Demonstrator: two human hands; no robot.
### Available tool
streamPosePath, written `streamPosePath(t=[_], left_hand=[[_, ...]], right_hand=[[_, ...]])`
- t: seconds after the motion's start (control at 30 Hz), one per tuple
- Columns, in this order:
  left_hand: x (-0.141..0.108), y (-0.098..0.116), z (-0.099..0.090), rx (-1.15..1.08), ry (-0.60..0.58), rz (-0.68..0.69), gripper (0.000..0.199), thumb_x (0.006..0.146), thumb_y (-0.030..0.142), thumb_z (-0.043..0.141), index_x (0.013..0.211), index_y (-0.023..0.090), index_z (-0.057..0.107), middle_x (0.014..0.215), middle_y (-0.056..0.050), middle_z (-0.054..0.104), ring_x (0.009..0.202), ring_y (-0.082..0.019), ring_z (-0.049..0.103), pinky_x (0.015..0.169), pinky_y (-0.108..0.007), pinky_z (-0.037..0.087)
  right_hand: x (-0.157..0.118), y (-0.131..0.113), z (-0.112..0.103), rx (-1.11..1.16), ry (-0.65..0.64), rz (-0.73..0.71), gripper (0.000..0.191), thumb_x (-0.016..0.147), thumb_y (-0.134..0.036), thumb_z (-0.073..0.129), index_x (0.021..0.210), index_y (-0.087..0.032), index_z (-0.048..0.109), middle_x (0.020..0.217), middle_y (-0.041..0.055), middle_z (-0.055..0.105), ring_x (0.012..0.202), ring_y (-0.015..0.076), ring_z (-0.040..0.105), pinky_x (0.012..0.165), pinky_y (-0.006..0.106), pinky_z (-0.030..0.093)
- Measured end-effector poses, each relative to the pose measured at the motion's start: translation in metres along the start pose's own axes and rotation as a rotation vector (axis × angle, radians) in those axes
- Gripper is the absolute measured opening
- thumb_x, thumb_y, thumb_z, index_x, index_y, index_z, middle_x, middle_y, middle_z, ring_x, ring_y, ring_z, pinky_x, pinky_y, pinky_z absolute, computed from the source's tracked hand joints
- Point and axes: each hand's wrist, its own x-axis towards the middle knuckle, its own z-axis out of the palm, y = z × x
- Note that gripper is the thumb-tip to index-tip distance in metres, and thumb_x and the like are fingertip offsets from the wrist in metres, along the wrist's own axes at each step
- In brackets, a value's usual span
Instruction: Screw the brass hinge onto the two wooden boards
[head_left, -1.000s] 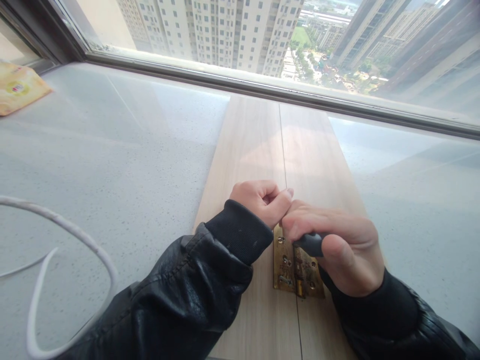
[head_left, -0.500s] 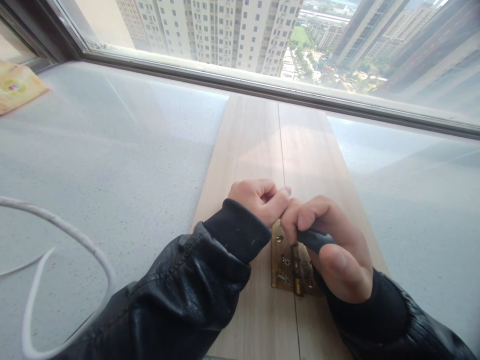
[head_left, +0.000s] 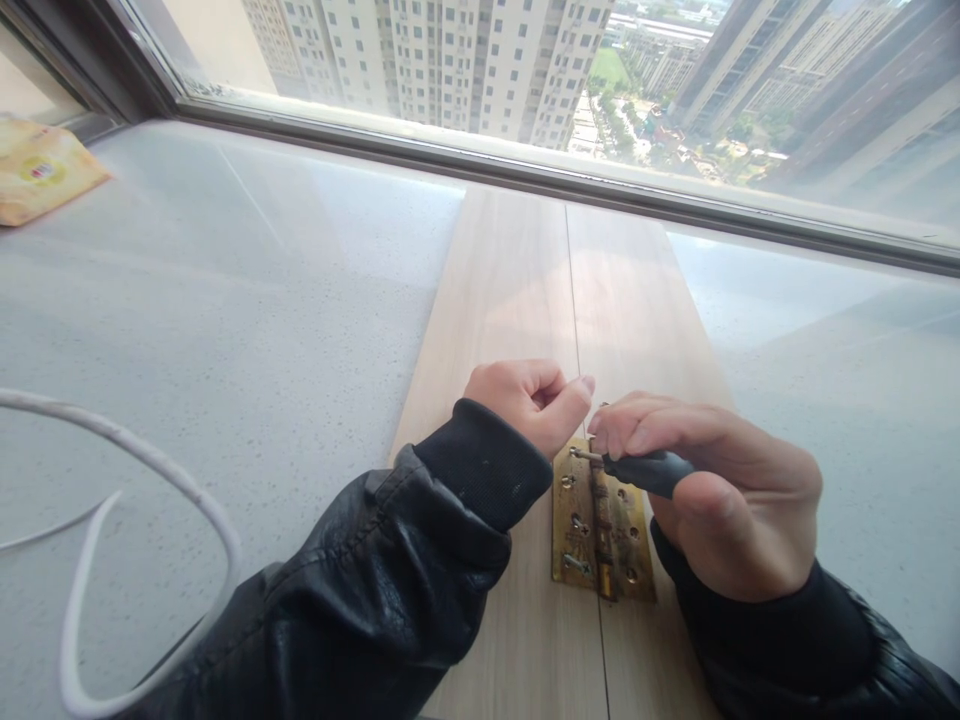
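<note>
A tarnished brass hinge (head_left: 559,545) lies unfolded across the seam between two pale wooden boards (head_left: 510,290). Several screws sit in its left leaf, the lower ones tilted; the right leaf shows holes. My right hand (head_left: 727,490) grips the dark handle of a screwdriver (head_left: 649,473). The screwdriver's thin shaft points left, and its tip is at the top hole of the left leaf, where a screw head seems to be. Just above the hinge, my left hand (head_left: 529,405) is closed over the left board, fingers curled and thumb outward; whatever it may hold is hidden.
The boards rest on a speckled white sill (head_left: 285,330) beneath a window frame (head_left: 495,175). A white cable (head_left: 161,470) loops at the left near my sleeve. A yellow-orange packet (head_left: 49,170) lies in the far left corner.
My right hand has shifted right and turned flatter, uncovering the hinge's right leaf and the screwdriver shaft. My left hand keeps nearly the same closed pose. The whole view has shifted slightly.
</note>
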Motion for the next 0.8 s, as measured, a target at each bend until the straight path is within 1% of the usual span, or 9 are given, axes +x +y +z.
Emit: streamPosePath(t=[0.1, 0.27, 0.47, 0.6, 0.7, 0.8], left_hand=[[0.000, -0.001, 0.001, -0.007, 0.002, -0.003, 0.041, 0.073, 0.036, 0.056, 0.044, 0.016, 0.036, 0.043, 0.006, 0.027, 0.047, -0.006, 0.027, 0.045, -0.023, 0.023], [0.000, -0.002, 0.001, -0.012, -0.011, -0.003, 0.040, 0.074, 0.036, 0.056, 0.043, 0.016, 0.039, 0.043, 0.006, 0.029, 0.046, -0.006, 0.028, 0.045, -0.023, 0.025], [0.001, -0.004, 0.002, -0.001, 0.007, 0.003, 0.041, 0.074, 0.038, 0.055, 0.043, 0.016, 0.039, 0.043, 0.006, 0.029, 0.046, -0.007, 0.028, 0.045, -0.024, 0.024], [0.001, -0.003, 0.001, -0.018, 0.014, -0.004, 0.042, 0.074, 0.038, 0.055, 0.044, 0.016, 0.037, 0.043, 0.006, 0.029, 0.046, -0.007, 0.028, 0.045, -0.023, 0.024], [0.000, -0.003, 0.001, -0.021, 0.013, -0.001, 0.042, 0.075, 0.039, 0.055, 0.044, 0.016, 0.037, 0.043, 0.006, 0.030, 0.046, -0.007, 0.028, 0.046, -0.024, 0.025], [0.000, -0.003, 0.001, -0.015, 0.017, 0.003, 0.043, 0.074, 0.039, 0.055, 0.044, 0.016, 0.036, 0.043, 0.006, 0.030, 0.047, -0.007, 0.029, 0.046, -0.024, 0.025]], right_hand=[[0.002, 0.002, -0.006, 0.028, -0.080, 0.005, 0.020, 0.082, -0.035, 0.060, 0.088, -0.017, 0.067, 0.078, 0.0078, 0.060, 0.077, 0.0230, 0.057, 0.066, 0.040, 0.044], [0.002, 0.004, -0.009, 0.109, -0.197, 0.041, 0.024, 0.084, -0.039, 0.055, 0.086, -0.017, 0.065, 0.074, 0.0053, 0.056, 0.067, 0.0178, 0.051, 0.061, 0.037, 0.041], [0.007, 0.004, -0.007, 0.131, -0.266, 0.104, 0.028, 0.085, -0.044, 0.053, 0.081, -0.018, 0.064, 0.070, 0.0036, 0.055, 0.065, 0.0167, 0.051, 0.062, 0.035, 0.040], [0.013, 0.001, -0.005, 0.118, -0.324, 0.131, 0.032, 0.086, -0.046, 0.051, 0.077, -0.017, 0.064, 0.067, 0.0034, 0.055, 0.062, 0.0155, 0.052, 0.058, 0.032, 0.040], [0.014, 0.000, -0.001, 0.102, -0.338, 0.119, 0.036, 0.089, -0.045, 0.045, 0.075, -0.017, 0.064, 0.067, 0.0040, 0.058, 0.063, 0.0153, 0.053, 0.057, 0.031, 0.040], [0.011, 0.002, 0.007, 0.166, -0.296, 0.105, 0.043, 0.093, -0.039, 0.036, 0.065, -0.018, 0.060, 0.058, 0.0025, 0.053, 0.057, 0.0135, 0.049, 0.055, 0.031, 0.038]])
